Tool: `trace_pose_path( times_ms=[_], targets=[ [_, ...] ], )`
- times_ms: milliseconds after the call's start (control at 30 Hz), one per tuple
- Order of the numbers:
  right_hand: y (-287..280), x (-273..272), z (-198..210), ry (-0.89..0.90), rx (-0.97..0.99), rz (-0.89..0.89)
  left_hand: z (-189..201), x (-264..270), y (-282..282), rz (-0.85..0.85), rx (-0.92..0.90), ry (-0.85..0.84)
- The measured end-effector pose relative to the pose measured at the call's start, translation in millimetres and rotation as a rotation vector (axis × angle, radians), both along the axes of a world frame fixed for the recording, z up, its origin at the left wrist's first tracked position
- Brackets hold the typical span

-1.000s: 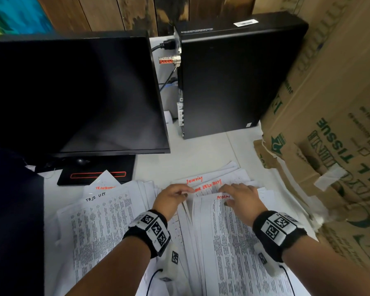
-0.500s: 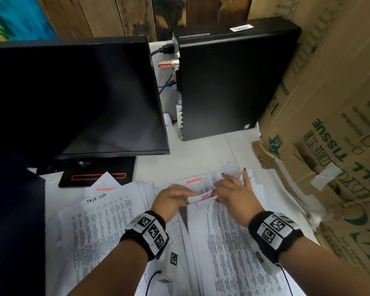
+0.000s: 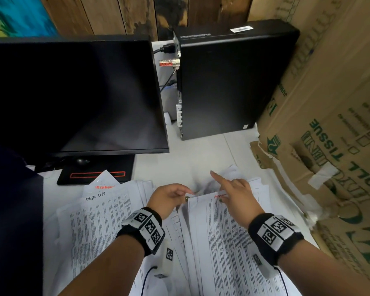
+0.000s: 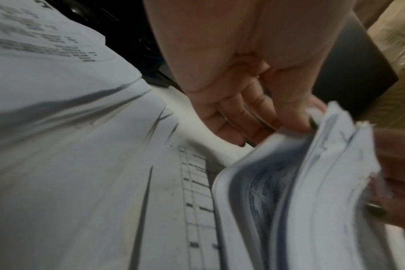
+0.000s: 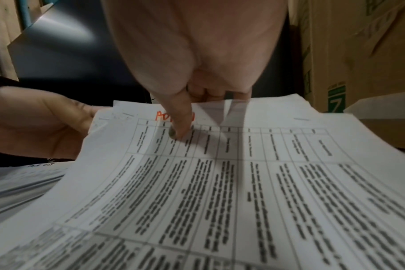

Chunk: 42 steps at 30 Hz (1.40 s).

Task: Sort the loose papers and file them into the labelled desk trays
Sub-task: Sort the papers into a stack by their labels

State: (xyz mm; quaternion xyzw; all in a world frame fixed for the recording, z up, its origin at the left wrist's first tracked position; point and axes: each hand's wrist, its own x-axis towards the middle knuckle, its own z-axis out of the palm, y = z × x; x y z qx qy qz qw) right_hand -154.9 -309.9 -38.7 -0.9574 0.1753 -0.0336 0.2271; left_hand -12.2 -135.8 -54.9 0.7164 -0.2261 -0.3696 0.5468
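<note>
**Both hands on the right-hand stack of papers**

On the white worktop (image 3: pixel 192 154) two heaps of printed sheets lie side by side near its front edge. The left hand (image 3: pixel 169 196) has its fingers curled round the far left corner of the right-hand stack of papers (image 3: pixel 229 242), pinching a thick bundle of sheets between thumb and fingers; the left wrist view shows the bundle's edges bent upward, though blurred. The right hand (image 3: pixel 233 193) grasps the same stack at its far edge: the thumb (image 5: pixel 180 120) presses down on the top sheet, over a word written in orange, while the other fingers go under the edge. Its forefinger sticks out straight toward the back of the worktop. The left-hand pile (image 3: pixel 98 221) lies flat, a handwritten heading on its top sheet. Behind stand a dark monitor (image 3: pixel 73 95) and a black computer case (image 3: pixel 229 82); cardboard boxes (image 3: pixel 329 129) crowd the right edge.
</note>
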Motion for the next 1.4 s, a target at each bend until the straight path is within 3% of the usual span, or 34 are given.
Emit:
trace_pose_path(
  times_ms=[100,233,400,533,633,767,933,1167,1300,1400],
  targets=[
    [-2,0,-12,-0.02,-0.093,0.049,5,-6,6,-0.081,-0.056,0.098],
    [-1,-5,-22,-0.13,-0.124,-0.022,9,-5,10,-0.019,-0.018,0.151],
    [0,-17,-22,-0.163,-0.166,-0.034,-18,0,10,0.119,0.43,-0.243],
    [0,-23,-24,-0.157,-0.101,0.012,-27,-1,0,-0.027,0.658,-0.378],
    [0,-26,-17,-0.169,-0.119,0.023,-24,-4,-10,-0.263,0.803,-0.488],
    [-1,-25,-5,-0.162,-0.215,0.086,-17,-9,-16,-0.294,0.632,-0.44],
    [-19,-27,2,-0.145,-0.191,0.084,-4,-5,-9,0.056,0.489,-0.318],
    [-38,-39,12,-0.045,-0.084,-0.032,8,5,9,0.367,0.405,-0.155],
    [-36,-36,23,-0.001,-0.096,-0.066,3,-2,14,0.391,0.425,-0.007],
    [-36,-29,28,0.067,-0.137,-0.042,-1,-14,15,0.327,0.435,0.004]
  ],
)
